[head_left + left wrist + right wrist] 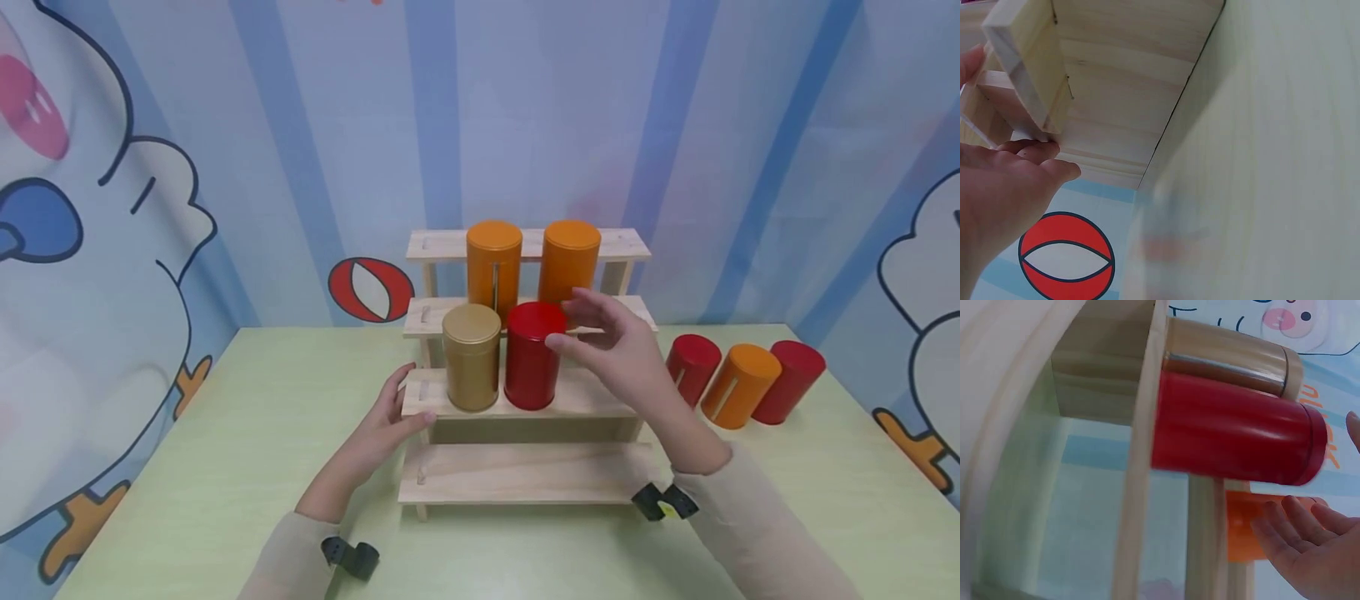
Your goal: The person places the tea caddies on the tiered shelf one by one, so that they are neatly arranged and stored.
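Note:
A wooden tiered shelf (525, 473) stands on the table. My left hand (386, 429) grips the left end of one of its lower tiers, the thumb on top; in the left wrist view the fingers (1029, 150) lie against the wood. On that tier a gold canister (471, 358) and a red canister (531, 358) stand upright side by side. My right hand (618, 346) is just right of the red canister, thumb and fingers spread, with a gap to it in the right wrist view. Behind, an orange canister (493, 267) and another orange canister (570, 258) stand one tier higher.
Right of the shelf, a red canister (693, 362), an orange canister (738, 387) and another red canister (791, 379) stand close together on the pale green table (300, 375). A blue striped cartoon backdrop (360, 125) hangs behind the table.

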`<state>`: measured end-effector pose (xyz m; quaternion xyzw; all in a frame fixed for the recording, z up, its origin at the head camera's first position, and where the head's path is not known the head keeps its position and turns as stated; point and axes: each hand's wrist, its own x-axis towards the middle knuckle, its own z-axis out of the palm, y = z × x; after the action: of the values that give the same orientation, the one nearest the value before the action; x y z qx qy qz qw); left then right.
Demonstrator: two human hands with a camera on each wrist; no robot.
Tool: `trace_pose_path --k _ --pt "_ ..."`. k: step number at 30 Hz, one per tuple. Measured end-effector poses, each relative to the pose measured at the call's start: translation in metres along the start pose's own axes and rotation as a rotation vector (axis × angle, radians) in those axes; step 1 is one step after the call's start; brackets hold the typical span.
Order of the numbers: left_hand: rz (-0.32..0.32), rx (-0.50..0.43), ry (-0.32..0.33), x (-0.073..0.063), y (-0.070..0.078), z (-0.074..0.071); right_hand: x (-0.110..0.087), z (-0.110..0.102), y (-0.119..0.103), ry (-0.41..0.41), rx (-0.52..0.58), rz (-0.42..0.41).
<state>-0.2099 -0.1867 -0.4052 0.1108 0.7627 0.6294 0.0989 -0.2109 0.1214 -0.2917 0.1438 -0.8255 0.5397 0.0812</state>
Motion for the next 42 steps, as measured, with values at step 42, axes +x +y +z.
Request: trace_pose_path --k 42 --pt "-0.035 0.014 0.030 0.001 -0.002 0.000 -0.023 -0.203 0.125 0.206 -0.319 0.110"
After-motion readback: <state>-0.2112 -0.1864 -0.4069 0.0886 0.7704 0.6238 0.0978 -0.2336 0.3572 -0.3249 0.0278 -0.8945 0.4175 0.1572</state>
